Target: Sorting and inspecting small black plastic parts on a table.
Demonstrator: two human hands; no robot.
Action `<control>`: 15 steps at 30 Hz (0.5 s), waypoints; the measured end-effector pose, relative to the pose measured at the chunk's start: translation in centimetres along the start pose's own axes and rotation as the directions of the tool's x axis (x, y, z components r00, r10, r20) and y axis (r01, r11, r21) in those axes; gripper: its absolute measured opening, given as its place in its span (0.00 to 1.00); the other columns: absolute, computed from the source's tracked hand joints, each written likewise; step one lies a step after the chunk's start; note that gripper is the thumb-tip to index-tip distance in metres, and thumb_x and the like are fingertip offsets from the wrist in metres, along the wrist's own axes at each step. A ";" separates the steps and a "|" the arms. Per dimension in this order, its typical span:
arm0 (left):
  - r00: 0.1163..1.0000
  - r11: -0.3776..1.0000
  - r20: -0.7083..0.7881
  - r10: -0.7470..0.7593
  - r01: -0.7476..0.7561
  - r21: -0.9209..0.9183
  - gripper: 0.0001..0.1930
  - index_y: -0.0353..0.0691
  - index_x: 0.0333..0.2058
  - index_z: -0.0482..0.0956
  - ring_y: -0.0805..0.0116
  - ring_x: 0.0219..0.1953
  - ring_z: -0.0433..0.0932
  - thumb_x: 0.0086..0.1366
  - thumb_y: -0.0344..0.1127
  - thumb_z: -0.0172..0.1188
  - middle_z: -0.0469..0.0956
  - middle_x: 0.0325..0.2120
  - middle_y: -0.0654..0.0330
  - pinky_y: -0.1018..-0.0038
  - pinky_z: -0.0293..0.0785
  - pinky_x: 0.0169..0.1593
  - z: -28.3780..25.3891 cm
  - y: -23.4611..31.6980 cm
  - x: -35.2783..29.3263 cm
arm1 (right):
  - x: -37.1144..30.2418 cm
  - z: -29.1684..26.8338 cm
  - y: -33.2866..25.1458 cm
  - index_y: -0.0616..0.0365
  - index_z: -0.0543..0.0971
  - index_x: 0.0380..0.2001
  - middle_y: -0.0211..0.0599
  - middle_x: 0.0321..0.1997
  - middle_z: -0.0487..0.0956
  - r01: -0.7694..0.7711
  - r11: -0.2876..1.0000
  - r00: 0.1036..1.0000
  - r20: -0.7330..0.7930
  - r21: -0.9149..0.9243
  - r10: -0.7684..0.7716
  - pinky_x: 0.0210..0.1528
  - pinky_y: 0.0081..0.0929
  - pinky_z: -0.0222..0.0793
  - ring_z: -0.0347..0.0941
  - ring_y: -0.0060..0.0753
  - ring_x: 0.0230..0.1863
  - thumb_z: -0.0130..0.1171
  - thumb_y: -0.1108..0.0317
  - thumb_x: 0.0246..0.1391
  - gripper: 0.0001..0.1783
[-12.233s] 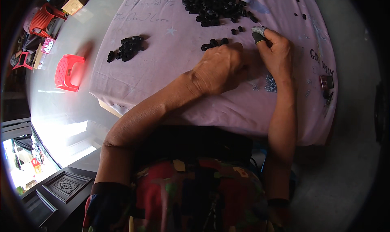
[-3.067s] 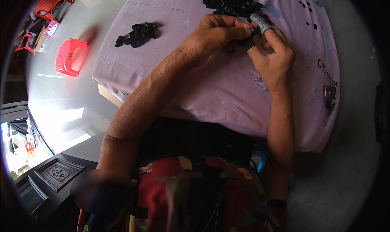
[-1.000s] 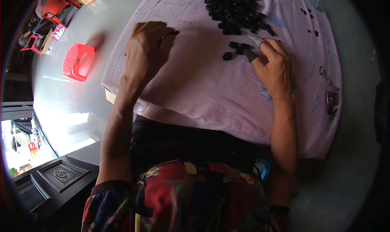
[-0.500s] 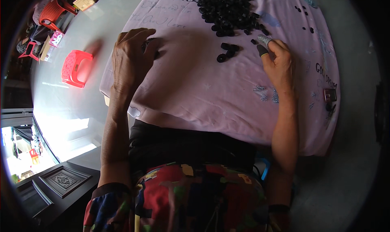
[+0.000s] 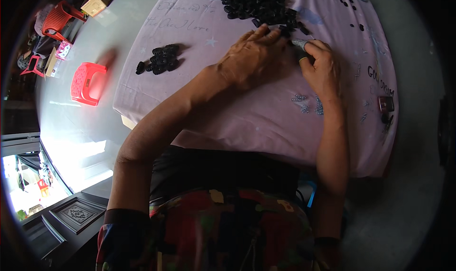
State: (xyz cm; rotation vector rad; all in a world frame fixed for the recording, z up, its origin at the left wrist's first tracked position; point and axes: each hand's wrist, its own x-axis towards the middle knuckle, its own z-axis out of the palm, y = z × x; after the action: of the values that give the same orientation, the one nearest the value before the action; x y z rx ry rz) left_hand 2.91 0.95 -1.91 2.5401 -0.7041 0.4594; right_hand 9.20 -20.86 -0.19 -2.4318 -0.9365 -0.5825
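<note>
A pale purple cloth (image 5: 228,114) covers the table. The left hand (image 5: 251,57) has come back from the small heap (image 5: 159,60) on its left, fingers loosely spread beside the right hand (image 5: 320,69), which pinches a small grey piece (image 5: 300,44). Just beyond lies the big pile of black pieces (image 5: 259,3).
</note>
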 end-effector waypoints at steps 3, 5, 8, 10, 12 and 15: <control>0.996 0.992 0.080 0.042 -0.033 -0.120 0.28 0.33 0.66 0.66 0.39 0.72 0.55 0.71 0.41 0.54 0.62 0.67 0.40 0.53 0.52 0.73 -0.7 1.6 -1.2 | 0.2 -0.2 -0.8 0.62 0.81 0.38 0.43 0.41 0.81 0.063 0.997 0.998 -0.012 0.048 -0.063 0.48 0.43 0.74 0.77 0.51 0.44 0.59 0.77 0.47 0.12; 0.999 0.999 0.006 0.050 -0.050 0.008 0.29 0.34 0.66 0.65 0.40 0.72 0.55 0.70 0.40 0.56 0.62 0.67 0.40 0.52 0.51 0.73 -0.1 1.8 -2.0 | 0.1 -0.2 -1.3 0.63 0.80 0.36 0.43 0.40 0.81 0.015 0.988 0.995 0.097 0.152 -0.031 0.47 0.42 0.74 0.77 0.51 0.44 0.59 0.78 0.46 0.11; 0.997 0.995 0.017 0.072 -0.071 -0.066 0.30 0.33 0.66 0.65 0.42 0.72 0.57 0.70 0.39 0.57 0.63 0.67 0.40 0.52 0.52 0.73 -0.6 1.1 -2.1 | -0.1 -0.4 -0.9 0.63 0.80 0.35 0.43 0.37 0.80 0.026 0.988 0.995 0.092 0.151 -0.041 0.44 0.42 0.73 0.77 0.52 0.41 0.58 0.78 0.47 0.09; 0.997 1.000 -0.067 -0.025 0.025 0.002 0.29 0.33 0.65 0.66 0.43 0.71 0.59 0.70 0.39 0.57 0.64 0.66 0.39 0.54 0.54 0.73 -0.6 0.5 -2.3 | 0.2 -0.8 -0.9 0.63 0.79 0.33 0.44 0.35 0.79 -0.022 0.988 0.999 0.040 0.154 0.016 0.41 0.44 0.72 0.77 0.52 0.38 0.58 0.77 0.47 0.07; 0.990 0.994 -0.092 -0.111 0.111 -0.003 0.27 0.36 0.64 0.67 0.44 0.71 0.58 0.71 0.42 0.55 0.63 0.67 0.41 0.53 0.52 0.73 -0.8 -0.4 -2.1 | 0.1 -1.0 -0.2 0.63 0.79 0.33 0.45 0.34 0.79 -0.051 0.990 0.998 0.028 0.135 0.048 0.40 0.44 0.72 0.77 0.53 0.36 0.59 0.77 0.47 0.08; 0.982 0.986 -0.138 -0.132 0.144 0.085 0.25 0.31 0.63 0.69 0.40 0.69 0.62 0.71 0.39 0.55 0.66 0.64 0.38 0.56 0.57 0.72 -0.6 -1.6 -1.8 | 0.0 -1.1 -0.2 0.63 0.79 0.33 0.44 0.34 0.79 -0.113 0.986 0.985 0.148 0.126 0.093 0.40 0.43 0.73 0.77 0.52 0.36 0.60 0.76 0.47 0.07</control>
State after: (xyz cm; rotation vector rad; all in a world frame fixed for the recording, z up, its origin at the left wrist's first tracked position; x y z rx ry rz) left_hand 2.24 3.19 -2.70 2.5971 -0.4646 0.6189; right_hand 8.80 -21.31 0.70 -2.4073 -0.8691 -0.3028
